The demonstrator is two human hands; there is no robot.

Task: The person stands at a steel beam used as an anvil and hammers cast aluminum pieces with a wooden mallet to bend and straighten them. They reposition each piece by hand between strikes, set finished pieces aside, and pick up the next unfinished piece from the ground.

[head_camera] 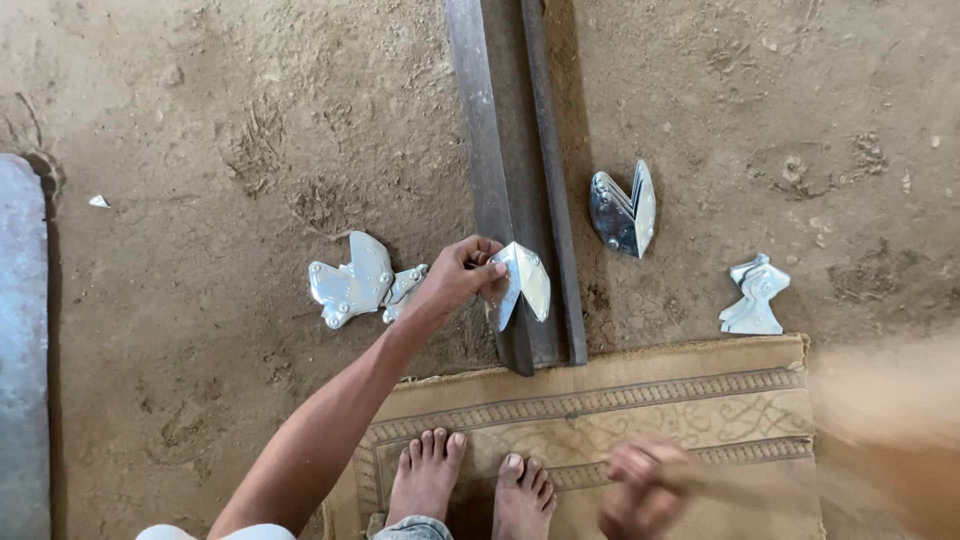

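Right hand (pixel 645 485) blurred, grip unclear; left hand (pixel 462 275) pinches folded shiny sheet-metal bracket (pixel 525 283) by its edge on rusty steel angle bar (pixel 515 180) — looks light, stiff, sharp-edged.

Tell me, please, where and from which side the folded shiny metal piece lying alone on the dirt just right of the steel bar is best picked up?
I would take the folded metal piece by its two raised wings, pinching from above across the open V. It stands on its pointed fold with the thin plate edges facing up, and the dirt floor around it is bare, so fingers can probably close over both plates together.
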